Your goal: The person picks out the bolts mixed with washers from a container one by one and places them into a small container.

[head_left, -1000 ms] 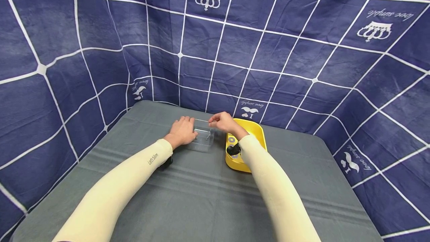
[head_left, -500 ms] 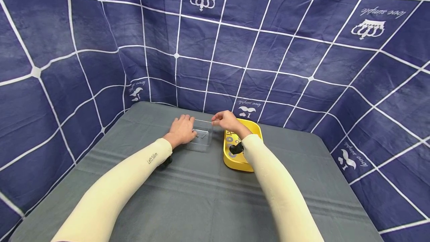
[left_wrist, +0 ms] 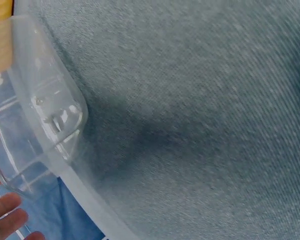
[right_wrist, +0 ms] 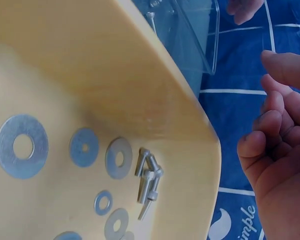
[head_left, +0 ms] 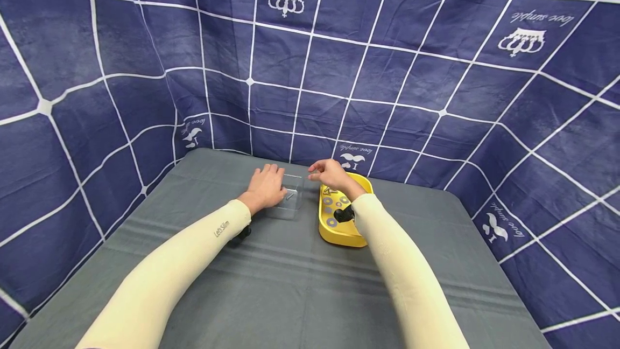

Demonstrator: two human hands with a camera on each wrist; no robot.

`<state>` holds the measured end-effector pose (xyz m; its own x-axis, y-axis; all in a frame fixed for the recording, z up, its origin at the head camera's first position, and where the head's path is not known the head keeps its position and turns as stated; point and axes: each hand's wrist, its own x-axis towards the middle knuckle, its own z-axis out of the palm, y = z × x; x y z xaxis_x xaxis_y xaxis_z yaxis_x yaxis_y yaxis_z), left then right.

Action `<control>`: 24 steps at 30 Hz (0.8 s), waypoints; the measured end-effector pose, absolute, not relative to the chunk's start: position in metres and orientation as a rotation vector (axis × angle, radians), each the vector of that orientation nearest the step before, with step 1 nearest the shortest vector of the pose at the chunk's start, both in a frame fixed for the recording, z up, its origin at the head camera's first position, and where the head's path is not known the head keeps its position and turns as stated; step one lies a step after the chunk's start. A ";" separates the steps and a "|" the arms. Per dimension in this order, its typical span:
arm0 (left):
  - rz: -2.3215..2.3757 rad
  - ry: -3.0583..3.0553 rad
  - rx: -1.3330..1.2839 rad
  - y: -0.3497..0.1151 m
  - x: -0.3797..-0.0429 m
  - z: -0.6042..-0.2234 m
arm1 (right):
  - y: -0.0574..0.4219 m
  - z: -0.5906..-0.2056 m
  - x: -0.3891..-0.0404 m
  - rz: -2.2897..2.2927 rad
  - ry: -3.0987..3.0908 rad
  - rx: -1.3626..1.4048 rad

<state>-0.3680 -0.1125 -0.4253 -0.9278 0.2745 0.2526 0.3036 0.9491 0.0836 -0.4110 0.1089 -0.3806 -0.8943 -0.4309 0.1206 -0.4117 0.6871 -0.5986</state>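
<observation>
A clear plastic box (head_left: 286, 212) stands on the grey cloth, a raised clear panel at its far side. Inside lies a small screw (head_left: 289, 196). My left hand (head_left: 266, 187) is over the box's left side, its fingers fairly straight; the left wrist view shows its fingertips (left_wrist: 7, 206) beside the clear wall. My right hand (head_left: 331, 174) hovers between the box and a yellow tray (head_left: 343, 239), with loosely bent fingers and no thing visible between them. Several washers (right_wrist: 22, 146) and several socket-head screws (right_wrist: 149, 177) lie in the tray.
Grey cloth (head_left: 271, 284) covers the table, which the box and tray share near its far side. A blue curtain (head_left: 368, 58) with white lines hangs behind and at both sides.
My right hand has moved slightly away from the box's raised clear edge, and its fingers have parted. The left hand stays at the box. The whole head view has shifted a little.
</observation>
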 end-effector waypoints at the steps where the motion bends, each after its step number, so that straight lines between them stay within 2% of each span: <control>1: -0.179 -2.857 -0.435 -0.111 -0.368 -0.425 | 0.110 -0.381 -0.411 -1.008 2.856 -0.708; 24: -0.187 -2.876 -0.499 -0.080 -0.367 -0.423 | 0.144 -0.383 -0.407 -1.036 2.846 -0.614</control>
<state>-0.3673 -0.0804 -0.4234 -0.9191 0.3177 0.2331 0.3452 0.9344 0.0875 -0.4074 0.1437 -0.3834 -0.9198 -0.3830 0.0855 -0.3484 0.6966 -0.6272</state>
